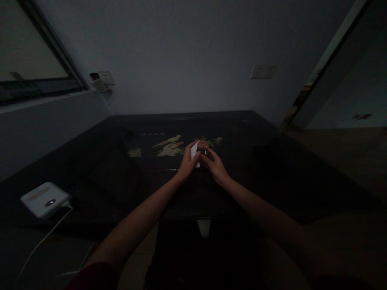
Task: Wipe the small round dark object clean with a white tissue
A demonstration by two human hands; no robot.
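Hands (187,164) (215,165) close together, holding white paper-like piece (194,151) and small dark item (202,151), black table (127,193)

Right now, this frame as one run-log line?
left hand: holding white piece | right hand: touching small dark object | white box: on dark table, left side | light: dim

Homelike room: bird-painted table (242,139), wall sockets (263,71), window (30,44).

Dark table (111,197) stood against the wall (181,60), bird picture (169,141) on top. White box (45,198) sat at left, cable (54,227) attached. Socket plate (263,71) was up right.
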